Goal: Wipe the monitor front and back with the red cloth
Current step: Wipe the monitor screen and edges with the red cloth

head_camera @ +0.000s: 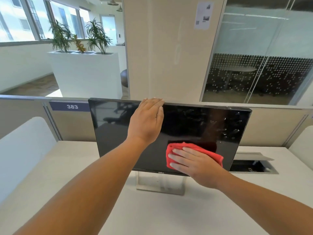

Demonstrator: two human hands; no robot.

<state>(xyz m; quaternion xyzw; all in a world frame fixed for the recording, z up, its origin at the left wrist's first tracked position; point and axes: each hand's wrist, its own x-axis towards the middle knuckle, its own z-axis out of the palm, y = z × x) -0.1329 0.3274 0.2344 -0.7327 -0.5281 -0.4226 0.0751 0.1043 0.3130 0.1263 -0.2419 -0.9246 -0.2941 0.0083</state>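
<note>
A black monitor (194,122) stands on a silver stand (160,184) on the white desk, its dark screen facing me. My left hand (146,121) lies over the monitor's top edge near the middle, fingers curled onto the rim. My right hand (191,162) presses flat on the red cloth (199,150) against the lower right part of the screen. Smudges show on the screen's upper right. The monitor's back is hidden.
The white desk (118,209) runs to a beige partition (72,126) carrying a label "383". An open cable hatch (252,165) sits in the desk right of the monitor. White chair backs (22,150) stand at left and far right.
</note>
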